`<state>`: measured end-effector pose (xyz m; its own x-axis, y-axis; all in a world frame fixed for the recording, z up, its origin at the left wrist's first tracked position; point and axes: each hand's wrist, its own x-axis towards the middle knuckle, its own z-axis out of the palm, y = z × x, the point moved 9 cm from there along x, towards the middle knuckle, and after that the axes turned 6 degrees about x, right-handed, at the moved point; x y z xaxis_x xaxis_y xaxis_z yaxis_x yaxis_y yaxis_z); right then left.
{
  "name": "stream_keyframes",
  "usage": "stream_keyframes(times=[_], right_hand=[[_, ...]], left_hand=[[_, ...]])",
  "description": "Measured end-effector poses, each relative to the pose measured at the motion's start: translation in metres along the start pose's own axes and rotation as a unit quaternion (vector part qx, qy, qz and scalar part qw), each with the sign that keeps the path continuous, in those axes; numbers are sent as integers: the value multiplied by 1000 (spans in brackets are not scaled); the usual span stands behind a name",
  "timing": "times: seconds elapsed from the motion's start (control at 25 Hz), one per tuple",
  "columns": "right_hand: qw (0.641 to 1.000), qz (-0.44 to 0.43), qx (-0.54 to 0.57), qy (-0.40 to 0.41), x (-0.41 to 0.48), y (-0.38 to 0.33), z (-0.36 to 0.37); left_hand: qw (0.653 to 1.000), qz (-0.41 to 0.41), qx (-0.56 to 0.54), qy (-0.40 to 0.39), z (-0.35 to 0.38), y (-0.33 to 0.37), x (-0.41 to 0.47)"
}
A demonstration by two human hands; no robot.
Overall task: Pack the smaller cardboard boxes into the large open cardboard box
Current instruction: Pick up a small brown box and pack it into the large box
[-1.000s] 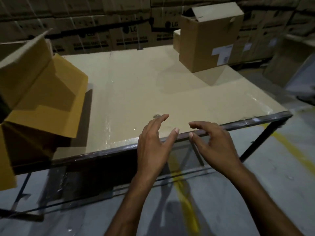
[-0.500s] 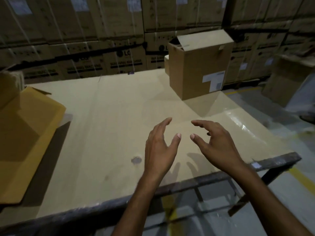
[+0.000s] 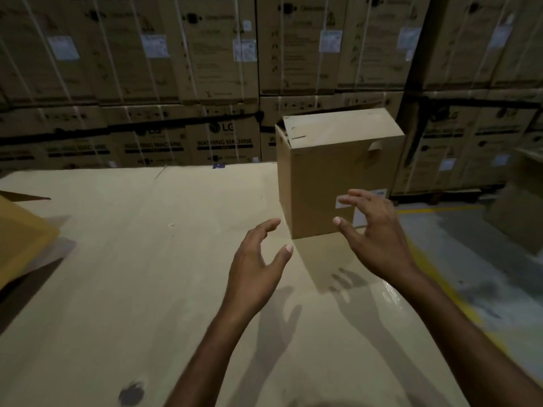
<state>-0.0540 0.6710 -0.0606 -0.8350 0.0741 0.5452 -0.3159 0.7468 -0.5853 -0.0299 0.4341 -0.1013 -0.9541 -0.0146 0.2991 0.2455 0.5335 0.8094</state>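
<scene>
A smaller brown cardboard box (image 3: 326,183) stands upright at the far right of the table, a white label low on its near face and its top flaps roughly closed. My left hand (image 3: 258,265) hovers over the table just short of the box's near left corner, fingers spread and holding nothing. My right hand (image 3: 373,233) is raised in front of the labelled face, fingers spread, empty; whether it touches the box I cannot tell. A flap of the large open cardboard box (image 3: 20,245) shows at the left edge.
The table (image 3: 147,259) is covered with pale cardboard sheeting. Stacks of large strapped appliance cartons (image 3: 176,69) form a wall behind it. To the right lie a concrete floor with a yellow line (image 3: 432,265) and another carton (image 3: 523,212).
Both hands have moved forward over the table toward the smaller box, which now looks much closer. The view has lifted and advanced, and the large open box has slid to the left edge.
</scene>
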Motion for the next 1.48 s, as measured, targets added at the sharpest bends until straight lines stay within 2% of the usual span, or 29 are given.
stream_keyframes(times=[0.24, 0.44, 0.56, 0.8, 0.96, 1.08, 1.24, 1.48], right_hand=[[999, 1, -22, -24, 87, 88, -22], [998, -15, -6, -63, 75, 120, -5], [995, -16, 4, -98, 59, 137, 1], [986, -38, 68, -148, 44, 182, 7], [965, -70, 128, -219, 28, 234, -1], [953, -96, 145, -248, 35, 273, -32], [953, -118, 174, -217, 95, 293, -74], [955, -190, 178, -144, 178, 259, -125]], left_hand=[[1000, -27, -2, 8, 77, 31, 62], [999, -42, -3, 25, 112, 15, 90], [997, -64, -8, 48, 133, 5, 76], [986, -108, 86, 93, 182, 11, 38], [971, -166, 69, 159, 251, 36, 9], [967, -185, 49, 170, 305, 71, 1], [965, -172, 44, 195, 325, 118, 12], [969, -140, -12, 205, 311, 165, 59]])
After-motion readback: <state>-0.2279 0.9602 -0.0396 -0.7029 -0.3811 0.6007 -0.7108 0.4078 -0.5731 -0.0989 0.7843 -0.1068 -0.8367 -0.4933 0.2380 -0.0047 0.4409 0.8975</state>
